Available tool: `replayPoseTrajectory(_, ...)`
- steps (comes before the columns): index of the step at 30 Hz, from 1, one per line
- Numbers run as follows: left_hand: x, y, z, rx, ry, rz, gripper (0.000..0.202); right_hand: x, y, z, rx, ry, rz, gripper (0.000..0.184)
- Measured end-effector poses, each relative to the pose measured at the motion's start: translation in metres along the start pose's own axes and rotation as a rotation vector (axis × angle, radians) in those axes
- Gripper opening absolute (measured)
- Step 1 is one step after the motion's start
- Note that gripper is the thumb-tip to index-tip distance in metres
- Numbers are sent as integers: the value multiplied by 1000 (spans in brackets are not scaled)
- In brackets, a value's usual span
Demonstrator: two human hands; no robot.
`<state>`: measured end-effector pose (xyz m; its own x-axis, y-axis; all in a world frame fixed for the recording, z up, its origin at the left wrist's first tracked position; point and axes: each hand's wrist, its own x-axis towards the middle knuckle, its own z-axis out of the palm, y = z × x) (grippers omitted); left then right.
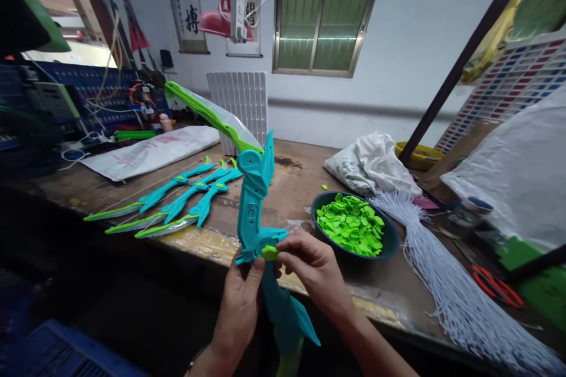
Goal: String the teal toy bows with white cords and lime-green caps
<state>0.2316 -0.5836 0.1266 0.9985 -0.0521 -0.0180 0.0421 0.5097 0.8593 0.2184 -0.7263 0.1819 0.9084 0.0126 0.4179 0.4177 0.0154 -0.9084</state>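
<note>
Teal plastic bow (253,200) is standing upright just left of the dark bowl (392,240), w/ left hand (241,306) wrapping tight round its grip from below. Right hand (315,271) is pinching a small lime-green clip (269,253) btwn thumb & forefinger, pressing it onto the bow's mid section. Imo it's needing a square, straight push, left hand bracing. Glossy green chips (351,224) are filling the bowl; slim blade-shaped finished bows (177,203) are lying further left of it, limp white cords (446,288) trailing right.

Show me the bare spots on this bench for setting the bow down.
Right of the held bow, bare wood lies between the white rack, the crumpled bag and the bowl; another strip fronts the bowl. Crowded: finished bows left, cords right.
</note>
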Motion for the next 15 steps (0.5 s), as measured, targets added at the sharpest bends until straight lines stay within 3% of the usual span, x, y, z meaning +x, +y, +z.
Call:
replayPoseTrajectory(6,-1,-9,-3,71,-42,-3,48,1,-9,-7,-442,-49,-199,10)
replayPoseTrajectory(15,-6,-11,2,99,-102,16,47,-1,-13,-9,-656,-90,-238,17)
